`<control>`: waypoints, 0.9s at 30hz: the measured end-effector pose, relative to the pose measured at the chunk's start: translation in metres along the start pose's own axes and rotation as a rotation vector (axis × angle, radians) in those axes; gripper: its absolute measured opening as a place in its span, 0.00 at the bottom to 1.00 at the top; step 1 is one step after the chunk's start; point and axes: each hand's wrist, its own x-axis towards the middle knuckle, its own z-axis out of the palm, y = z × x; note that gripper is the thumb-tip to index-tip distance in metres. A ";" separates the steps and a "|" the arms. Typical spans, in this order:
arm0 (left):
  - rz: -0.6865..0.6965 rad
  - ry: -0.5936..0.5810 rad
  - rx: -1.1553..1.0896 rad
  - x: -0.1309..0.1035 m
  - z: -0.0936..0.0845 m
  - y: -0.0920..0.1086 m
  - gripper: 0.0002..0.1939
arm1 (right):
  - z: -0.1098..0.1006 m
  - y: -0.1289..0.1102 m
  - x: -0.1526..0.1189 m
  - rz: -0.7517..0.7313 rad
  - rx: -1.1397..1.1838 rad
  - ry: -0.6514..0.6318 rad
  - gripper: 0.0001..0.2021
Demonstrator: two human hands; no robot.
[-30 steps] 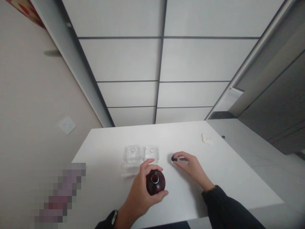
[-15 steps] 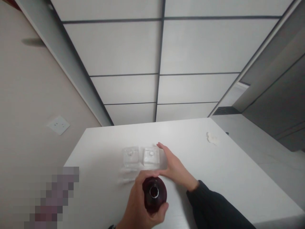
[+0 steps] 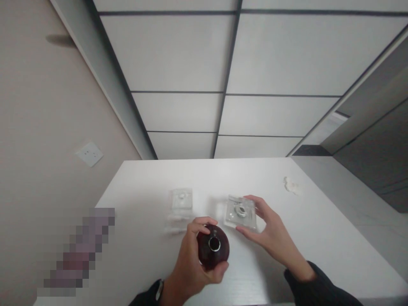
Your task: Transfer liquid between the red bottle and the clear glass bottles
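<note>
My left hand (image 3: 194, 261) is closed round a dark red, rounded bottle (image 3: 205, 255) with a pale-rimmed round mouth pointing up at me. Its fingers curl over the far side and the thumb presses the near side. Between the thumb and fingers of my right hand (image 3: 269, 227) is a clear square bottle (image 3: 232, 216), a round ringed opening on its top. It is turned a little and held just right of the red bottle. A second clear square bottle (image 3: 183, 202) stands on the white table (image 3: 140, 255), beyond my left hand.
More clear items (image 3: 175, 225) lie nearer me than the standing clear bottle, too blurred to name. A crumpled white scrap (image 3: 290, 185) is at the table's far right. A wall with a socket (image 3: 89, 154) borders the left, and panelled doors (image 3: 178, 108) the back.
My right hand has taken one clear square bottle from beside the other and brought it right and toward me. My left hand still holds the red bottle. The view has shifted slightly.
</note>
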 end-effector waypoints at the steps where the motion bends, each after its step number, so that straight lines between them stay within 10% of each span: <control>1: 0.000 0.000 -0.017 0.001 0.000 -0.001 0.34 | -0.008 -0.005 -0.008 -0.008 -0.009 0.014 0.29; 10: -0.036 -0.029 -0.131 0.003 0.002 -0.008 0.28 | -0.027 -0.045 -0.053 -0.088 -0.121 0.038 0.34; 27: -0.064 -0.057 -0.202 0.003 0.005 -0.014 0.30 | -0.040 -0.074 -0.030 -0.266 -0.354 -0.076 0.33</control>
